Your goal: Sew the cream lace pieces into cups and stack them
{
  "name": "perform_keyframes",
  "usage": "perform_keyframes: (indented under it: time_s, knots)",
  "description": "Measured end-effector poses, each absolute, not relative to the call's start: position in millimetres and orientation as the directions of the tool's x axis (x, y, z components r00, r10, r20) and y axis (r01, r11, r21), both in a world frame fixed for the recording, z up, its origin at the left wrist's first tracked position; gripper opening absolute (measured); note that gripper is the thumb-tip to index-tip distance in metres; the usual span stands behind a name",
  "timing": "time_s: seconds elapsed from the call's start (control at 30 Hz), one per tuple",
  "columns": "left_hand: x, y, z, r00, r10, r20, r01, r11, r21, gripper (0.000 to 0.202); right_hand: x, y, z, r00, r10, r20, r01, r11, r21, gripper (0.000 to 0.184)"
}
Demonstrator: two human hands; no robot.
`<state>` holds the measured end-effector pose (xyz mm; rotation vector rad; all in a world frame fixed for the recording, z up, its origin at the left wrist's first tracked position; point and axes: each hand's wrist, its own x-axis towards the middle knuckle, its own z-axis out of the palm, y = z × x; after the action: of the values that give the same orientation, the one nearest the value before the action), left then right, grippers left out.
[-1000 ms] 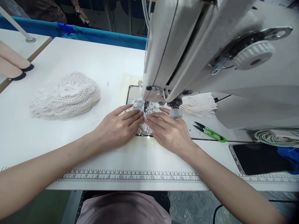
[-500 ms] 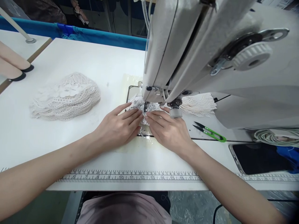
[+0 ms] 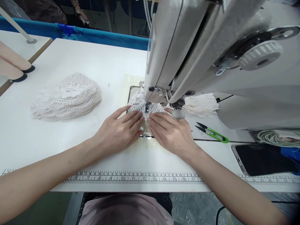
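A piece of white lace [image 3: 138,101] lies under the presser foot [image 3: 147,107] of the sewing machine [image 3: 173,47]. My left hand [image 3: 120,128] rests flat at its left front edge, fingers stretched out and fingertips touching the lace. On the other side, my right hand [image 3: 172,129] lies with straight fingers on the lace's right front edge, partly beneath the machine's round knob [image 3: 178,113]. Both hands point inward, their fingertips close together just in front of the foot. The machine head hides part of the lace.
On the left of the white table [image 3: 112,68] sits a stack of lace pieces [image 3: 67,98]. More lace [image 3: 201,105] lies behind the needle area at right. Green thread snips [image 3: 213,132], a phone [image 3: 264,159] and a coiled cable [image 3: 278,137] are at right. A printed ruler [image 3: 140,178] runs along the front edge.
The lace has shifted slightly away from me under the foot and looks flatter and more spread. My hands keep nearly the same pose. The whole view has moved slightly.
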<state>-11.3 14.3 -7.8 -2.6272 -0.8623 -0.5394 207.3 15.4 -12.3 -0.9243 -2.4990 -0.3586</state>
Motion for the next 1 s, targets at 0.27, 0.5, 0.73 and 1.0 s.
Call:
perform_keyframes:
  time_s: [0.27,0.5,0.73,1.0]
  knots:
    - [-12,24,-13,0.719,0.522,0.458,0.639,-0.756,-0.141,0.032,206,20,-14,-0.665,0.576,0.476,0.710,0.686,0.160,0.025]
    - [-13,34,-16,0.696,0.567,0.440,0.657,-0.751,-0.070,0.035,206,22,-11,-0.662,0.600,0.449,0.723,0.668,0.175,0.029]
    - [-13,40,-15,0.669,0.628,0.398,0.683,-0.730,0.005,0.038,208,22,-12,-0.647,0.628,0.433,0.743,0.646,0.175,0.030]
    - [-17,39,-16,0.593,0.710,0.381,0.758,-0.651,0.034,0.047,211,21,-8,-0.639,0.604,0.476,0.743,0.645,0.179,0.027]
